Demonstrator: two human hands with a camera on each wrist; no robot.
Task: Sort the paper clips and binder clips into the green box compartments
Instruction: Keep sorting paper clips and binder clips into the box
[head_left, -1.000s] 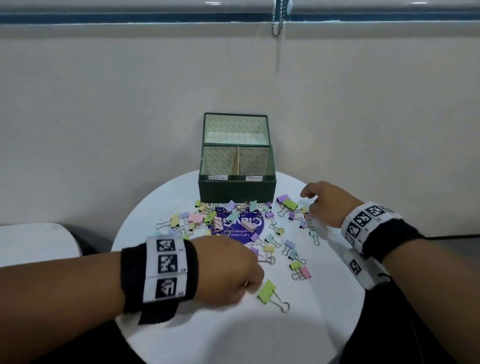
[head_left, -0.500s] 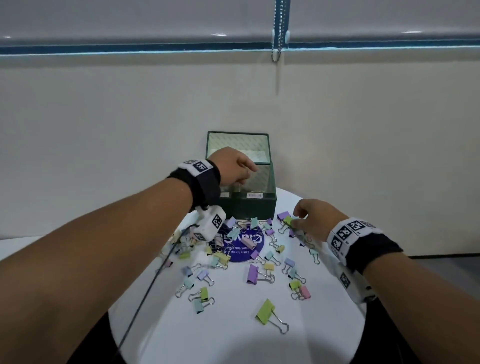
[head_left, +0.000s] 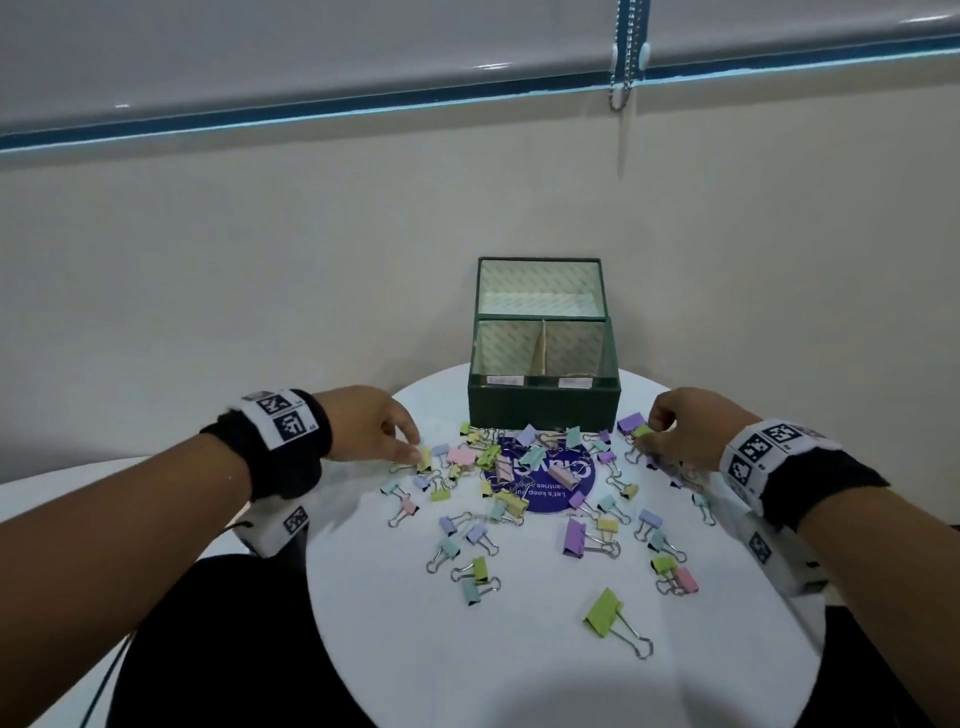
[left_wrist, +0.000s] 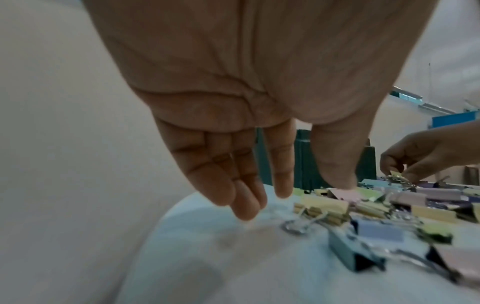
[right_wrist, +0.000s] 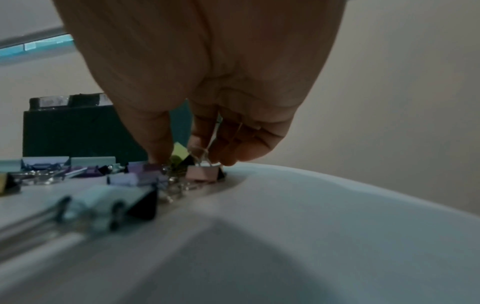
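The green box stands open at the back of the round white table, with two front compartments and one rear one. Pastel binder clips lie scattered in front of it. My left hand hovers at the pile's left edge, fingers straight, thumb tip touching the clips near a yellow clip and holding nothing. My right hand is at the pile's right edge. Its thumb and forefinger pinch a yellow-green binder clip low over the table, beside a pink clip.
A round purple sticker lies under the middle of the pile. A large green clip and a large purple clip lie nearer to me. The wall is close behind the box. The table's edge curves round on both sides.
My left hand went from the table up over the box, then came back down to the left side of the pile. My right hand stayed at the right side.
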